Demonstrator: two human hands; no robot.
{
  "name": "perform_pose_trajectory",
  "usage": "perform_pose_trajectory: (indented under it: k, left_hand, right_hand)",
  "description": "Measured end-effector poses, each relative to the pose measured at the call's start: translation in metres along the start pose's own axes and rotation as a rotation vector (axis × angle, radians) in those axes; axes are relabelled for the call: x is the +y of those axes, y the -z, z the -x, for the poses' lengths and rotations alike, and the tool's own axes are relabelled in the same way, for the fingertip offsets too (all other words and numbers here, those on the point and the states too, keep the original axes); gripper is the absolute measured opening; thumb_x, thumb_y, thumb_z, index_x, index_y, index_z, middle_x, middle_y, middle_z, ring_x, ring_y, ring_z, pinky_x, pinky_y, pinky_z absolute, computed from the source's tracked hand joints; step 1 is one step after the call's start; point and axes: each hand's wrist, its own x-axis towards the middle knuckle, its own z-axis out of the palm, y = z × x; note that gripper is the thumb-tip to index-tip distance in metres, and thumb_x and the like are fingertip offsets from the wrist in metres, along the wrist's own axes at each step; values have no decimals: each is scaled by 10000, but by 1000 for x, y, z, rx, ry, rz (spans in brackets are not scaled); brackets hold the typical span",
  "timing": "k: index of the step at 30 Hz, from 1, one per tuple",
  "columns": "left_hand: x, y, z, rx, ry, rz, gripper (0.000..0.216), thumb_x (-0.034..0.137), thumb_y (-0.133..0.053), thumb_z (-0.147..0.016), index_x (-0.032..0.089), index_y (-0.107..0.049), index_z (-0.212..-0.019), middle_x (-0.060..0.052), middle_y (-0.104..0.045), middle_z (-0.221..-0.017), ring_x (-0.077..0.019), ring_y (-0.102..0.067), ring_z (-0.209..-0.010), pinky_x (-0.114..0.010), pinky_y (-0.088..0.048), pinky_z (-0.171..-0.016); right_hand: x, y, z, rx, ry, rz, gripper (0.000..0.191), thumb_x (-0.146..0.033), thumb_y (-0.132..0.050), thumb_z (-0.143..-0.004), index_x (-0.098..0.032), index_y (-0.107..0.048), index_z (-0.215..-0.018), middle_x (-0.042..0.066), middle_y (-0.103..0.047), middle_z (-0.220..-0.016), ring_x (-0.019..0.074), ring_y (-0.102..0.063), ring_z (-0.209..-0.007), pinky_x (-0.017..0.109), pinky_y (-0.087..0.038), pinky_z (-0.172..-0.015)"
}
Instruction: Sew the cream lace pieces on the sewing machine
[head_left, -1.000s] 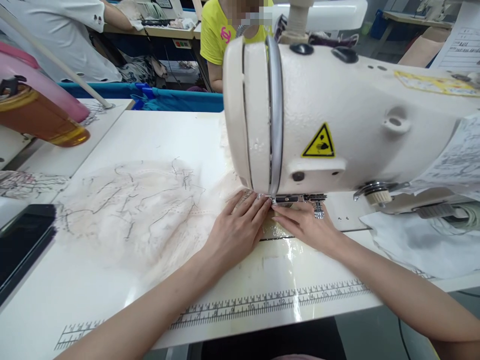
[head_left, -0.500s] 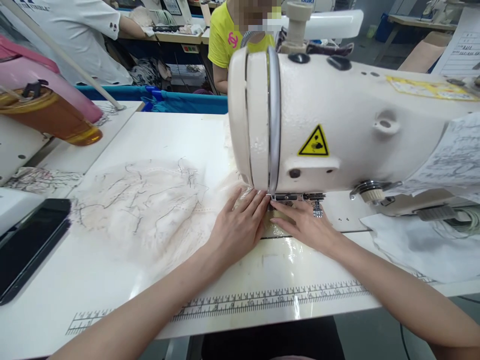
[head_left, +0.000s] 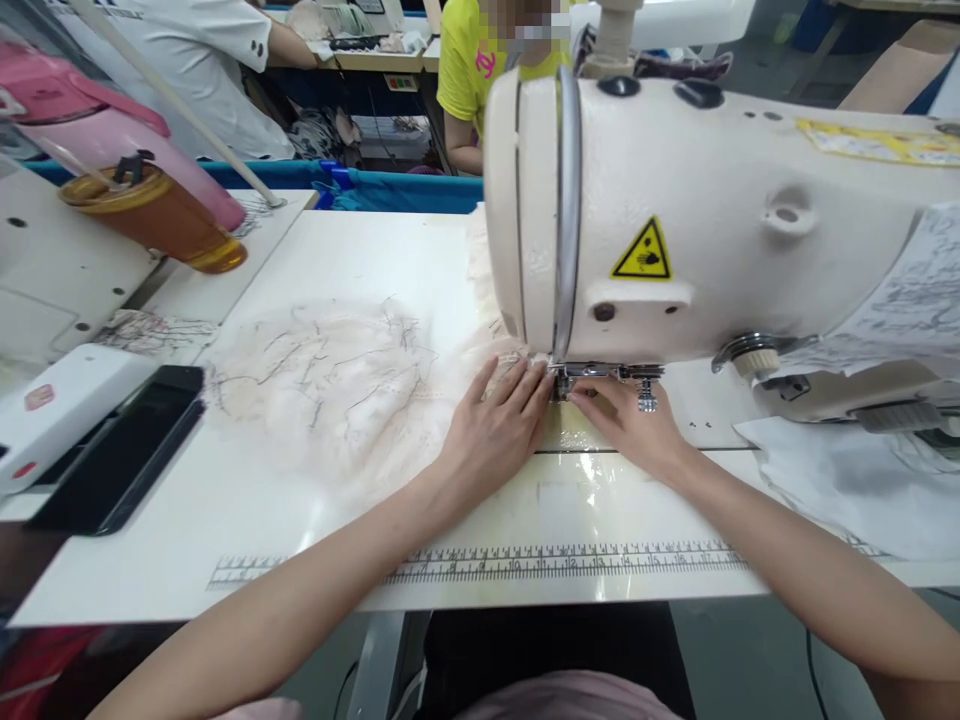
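- Here we are at the sewing machine (head_left: 697, 220), its pale head filling the right of the view, and both hands are in close by the presser foot (head_left: 560, 382).
- The left hand (head_left: 499, 430) lies palm down and flat, fingers stretched forward, gripping nothing, its fingertips on the pale fabric (head_left: 330, 390) just left of the foot.
- And the right hand (head_left: 630, 420) comes in from the other side, thumb and fingers bent close together right by the foot; whether they pinch any cloth, I cannot tell.
- That fabric, sheer and crumpled, spreads over the desk (head_left: 375, 245) left of the machine and reaches the left hand, dark loose threads scattered across it.
- Nearer the body, a printed ruler scale (head_left: 540, 565) runs along the desk's front, passing behind both forearms.
- Out left, a black phone (head_left: 124, 455) lies beside a white device (head_left: 75, 405), with an amber cup (head_left: 161, 220) and a pink bottle (head_left: 142, 140) beyond them.
- Over on the right, white cloth (head_left: 840, 490) lies bunched near the right forearm.
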Motion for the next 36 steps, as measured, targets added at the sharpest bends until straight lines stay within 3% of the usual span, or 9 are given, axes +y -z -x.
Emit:
perform_pose_trajectory:
  k: [5, 8, 11, 18, 26, 28, 30, 33, 36]
  left_hand:
    - [12, 26, 11, 1, -80, -210, 373, 76, -416, -895, 121, -557, -1237, -112, -570, -1308, -263, -529, -1184, -440, -446, -987]
    - [11, 51, 31, -106, 74, -284, 230, 178, -453, -906, 114, -623, -1046, -110, -667, -1003, -219, -618, -817, -320, -504, -608]
    - [7, 67, 60, -192, 250, -270, 221, 262, -457, -915, 134, -621, -844, -82, -628, -758, -197, -573, -650, -285, -417, -451]
    - [-2, 65, 99, -16, 384, 78, 223, 214, -418, -936, 182, -638, -926, -48, -688, -916, -168, -640, -845, -243, -507, -597]
    - [-13, 72, 93, -60, 647, 464, 244, 319, -431, -929, 190, -627, -864, -41, -678, -863, -148, -624, -731, -224, -471, -503]
    - [-27, 73, 92, 60, 753, 509, 235, 330, -445, -930, 187, -612, -846, -19, -668, -798, -130, -617, -688, -222, -470, -496]
    - [-48, 76, 90, 314, 892, 404, 241, 340, -449, -930, 182, -576, -801, 12, -634, -722, -121, -600, -656, -254, -480, -530]
    - [-81, 90, 83, 596, 975, 219, 266, 330, -341, -969, 175, -510, -834, 4, -601, -847, -166, -581, -862, -394, -456, -718]
    - [-86, 114, 69, 622, 930, 126, 312, 409, -327, -974, 186, -524, -879, 7, -566, -863, -183, -553, -923, -425, -398, -735]
  right_hand:
    - [1, 1, 2, 51, 45, 7, 274, -401, -439, -937, -249, -667, -925, 35, -718, -900, 212, -644, -839, 369, -431, -790]
    - [2, 2, 3, 34, 67, -5, 266, -380, -427, -940, -248, -656, -908, 21, -716, -900, 193, -636, -774, 349, -427, -746]
    - [2, 3, 4, 28, 92, -1, 250, -359, -432, -938, -240, -644, -880, 5, -712, -931, 168, -624, -716, 332, -423, -715]
    - [3, 0, 3, 86, 168, 26, 290, -357, -405, -943, -236, -661, -881, 13, -713, -885, 173, -615, -724, 339, -431, -717]
    - [5, 1, 3, 86, 200, 73, 350, -361, -377, -960, -214, -685, -885, 37, -716, -948, 182, -623, -747, 356, -430, -749]
    - [5, 0, 3, 91, 204, 79, 351, -361, -377, -963, -204, -683, -892, 32, -718, -960, 179, -627, -739, 353, -427, -743]
    - [5, 0, 3, 99, 199, 69, 335, -356, -386, -960, -213, -682, -896, 17, -720, -968, 175, -628, -745, 352, -423, -745]
    - [5, 0, 3, 104, 180, 41, 326, -347, -381, -957, -234, -681, -898, 6, -713, -987, 181, -621, -812, 359, -414, -780]
    - [4, 1, 2, 95, 158, 8, 323, -334, -380, -950, -244, -683, -884, 7, -711, -957, 195, -608, -877, 367, -404, -815]
